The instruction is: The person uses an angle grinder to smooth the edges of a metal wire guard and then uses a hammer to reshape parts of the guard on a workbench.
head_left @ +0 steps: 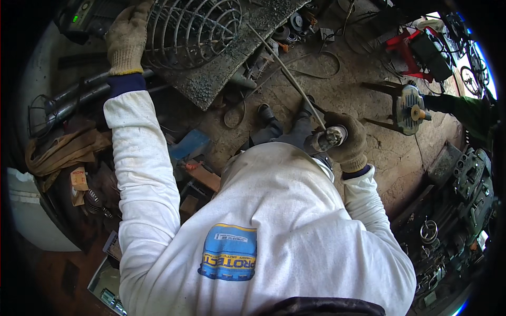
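At the upper left, my left hand (126,41), in a tan knitted glove, is closed on the rim of a round metal grille (196,67) made of rings and cross bars. The grille rests on a worn, debris-strewn metal tabletop (201,89). On the right, away from the table, my right hand (350,138), gloved too, is closed around what looks like a welding electrode holder (332,138). From it a long thin rod (287,73) slants up and left, its far end near the grille's right edge. The right fingers are partly hidden.
A dark machine (79,20) with a small green display stands beside my left hand. A stool (410,108) and a red plastic chair (406,50) are at the right. A cable (319,75) curls over the floor. Metal parts (472,179) crowd the right edge. Brown cloth (66,150) hangs at left.
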Available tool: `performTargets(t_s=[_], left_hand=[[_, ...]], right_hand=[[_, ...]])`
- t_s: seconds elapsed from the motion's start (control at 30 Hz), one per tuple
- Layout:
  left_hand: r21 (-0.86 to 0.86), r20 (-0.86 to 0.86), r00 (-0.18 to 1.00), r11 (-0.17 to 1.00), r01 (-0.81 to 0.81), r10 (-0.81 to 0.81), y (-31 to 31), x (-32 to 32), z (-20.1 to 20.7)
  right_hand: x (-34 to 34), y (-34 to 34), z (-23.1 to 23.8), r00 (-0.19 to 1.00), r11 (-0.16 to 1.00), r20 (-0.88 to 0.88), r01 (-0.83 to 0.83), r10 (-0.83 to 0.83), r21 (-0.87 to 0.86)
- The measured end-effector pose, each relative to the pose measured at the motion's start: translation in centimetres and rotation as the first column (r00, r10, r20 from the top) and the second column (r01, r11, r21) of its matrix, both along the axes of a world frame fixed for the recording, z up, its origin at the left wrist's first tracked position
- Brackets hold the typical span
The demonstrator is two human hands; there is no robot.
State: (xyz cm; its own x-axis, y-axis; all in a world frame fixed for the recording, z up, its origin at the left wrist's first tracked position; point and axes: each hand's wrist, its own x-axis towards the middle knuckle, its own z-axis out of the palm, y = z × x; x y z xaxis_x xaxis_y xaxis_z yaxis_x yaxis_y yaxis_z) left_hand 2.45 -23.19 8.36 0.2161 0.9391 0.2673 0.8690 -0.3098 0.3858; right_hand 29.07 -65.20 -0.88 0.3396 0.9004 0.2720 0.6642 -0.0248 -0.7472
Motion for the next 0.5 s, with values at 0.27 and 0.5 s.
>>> performTargets(t_s=[0.27, 0.5], left_hand=[[-0.174, 0.294, 0.95, 0.972, 0.157, -0.1, 0.5, -2.1, 0.2], [-0.221, 0.332, 0.943, 0.972, 0.076, 0.002, 2.4, -5.2, -2.5]], right_hand=[[-1.9, -1.1, -0.2, 1.0, 0.999, -0.023, 0.018, -0.017, 0.044], [-1.8, -4.7, -3.6, 0.934, 0.998, -0.354, 0.063, -0.053, 0.016]])
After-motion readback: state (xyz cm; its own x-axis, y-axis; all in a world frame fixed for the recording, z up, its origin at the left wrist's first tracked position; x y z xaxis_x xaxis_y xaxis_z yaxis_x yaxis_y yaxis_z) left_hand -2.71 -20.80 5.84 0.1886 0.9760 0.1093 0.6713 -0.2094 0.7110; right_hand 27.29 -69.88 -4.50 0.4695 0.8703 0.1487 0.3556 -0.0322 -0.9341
